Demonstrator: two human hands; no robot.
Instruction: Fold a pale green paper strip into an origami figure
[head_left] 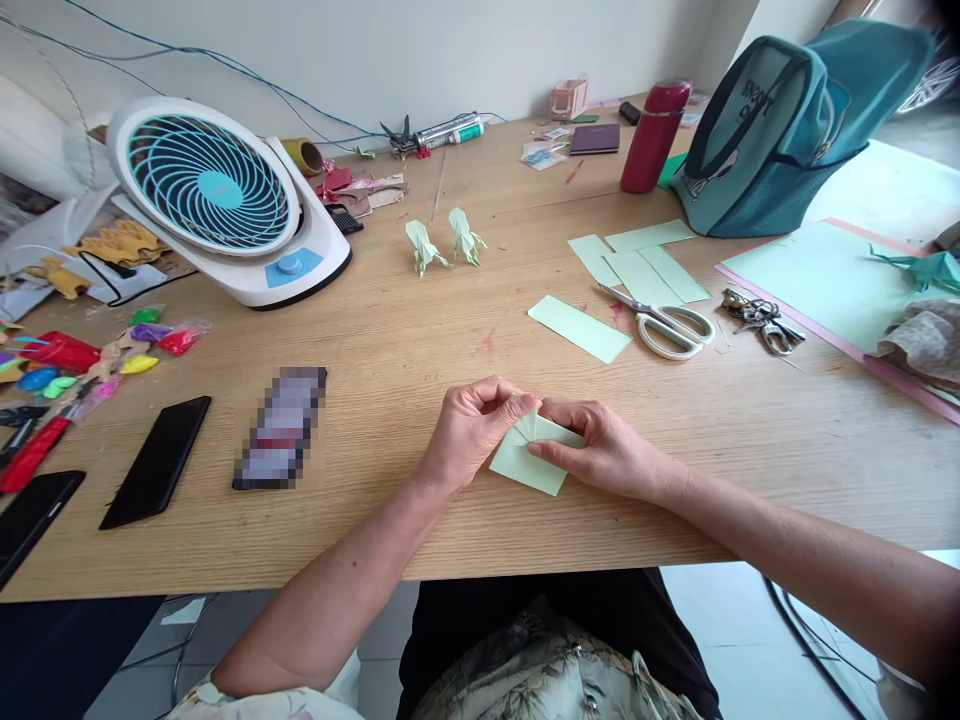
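A pale green folded paper (pixel 531 462) lies on the wooden table (pixel 420 330) near its front edge. My left hand (pixel 472 428) pinches the paper's top folds with curled fingers. Pressing on the paper's right side, my right hand (pixel 606 447) grips it with thumb and fingers closed. Both hands meet over the paper's upper corner. Two finished green origami figures (pixel 442 243) stand further back on the table.
White-handled scissors (pixel 664 325) and several green paper strips (pixel 637 265) lie to the right, keys (pixel 761 318) beside them. A small fan (pixel 217 200) stands back left, phones (pixel 157 460) front left. A red bottle (pixel 652 135) and teal backpack (pixel 780 130) stand at the back right.
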